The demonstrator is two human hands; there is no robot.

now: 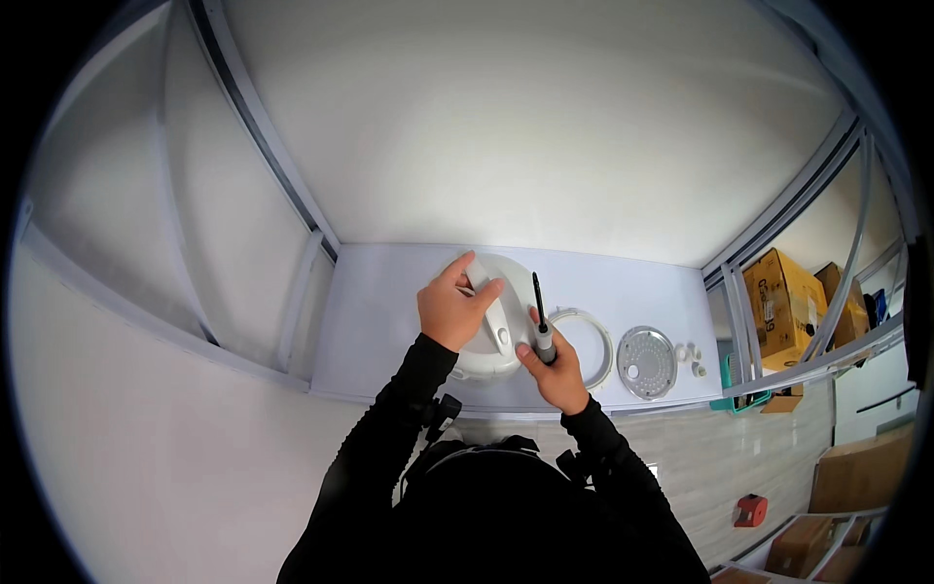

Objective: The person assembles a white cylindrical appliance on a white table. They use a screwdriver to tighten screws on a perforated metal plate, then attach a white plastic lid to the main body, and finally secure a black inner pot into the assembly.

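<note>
A round white appliance lid [516, 271] lies on the white table, with a long pale handle piece [499, 326] across it. My left hand [452, 307] is closed round the upper part of that piece, thumb and fingers on opposite sides. In my right hand [561, 375] is a screwdriver [545, 343] with a grey and black grip, its dark shaft pointing up and away from me. That hand is beside the lid's right edge. Whether the handle piece is fixed to the lid I cannot tell.
Right of my right hand lie a white ring [608, 362], a perforated metal disc [662, 362] and several small pale parts [699, 370]. Metal posts [735, 321] frame the table. Beyond them are cardboard boxes [783, 302] and a teal basket [725, 404]. A red object [750, 510] is on the floor.
</note>
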